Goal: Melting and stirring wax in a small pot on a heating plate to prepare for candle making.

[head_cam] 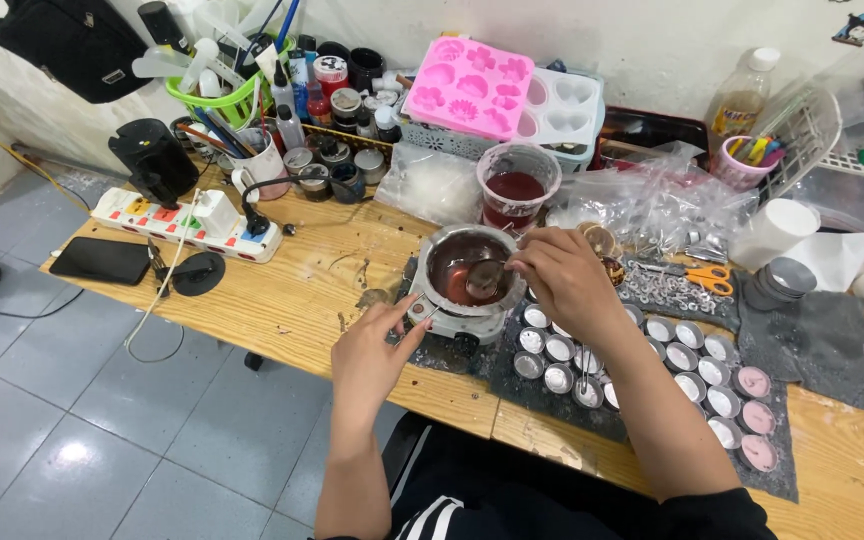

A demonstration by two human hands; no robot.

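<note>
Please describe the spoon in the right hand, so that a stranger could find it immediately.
On the wooden table, find the small round metal pot of dark red liquid at the centre. The spoon dips into it, held by the right hand; it is the only utensil inside the pot.

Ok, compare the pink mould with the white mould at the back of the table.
The pink mould is bright pink; the white mould is pale white. The pink mould has flower and shell-like cavities; the white mould shows heart and oval cavities. The pink mould lies on top and overlaps the white mould, hiding its left part. Both are shallow trays propped tilted on a basket.
</note>
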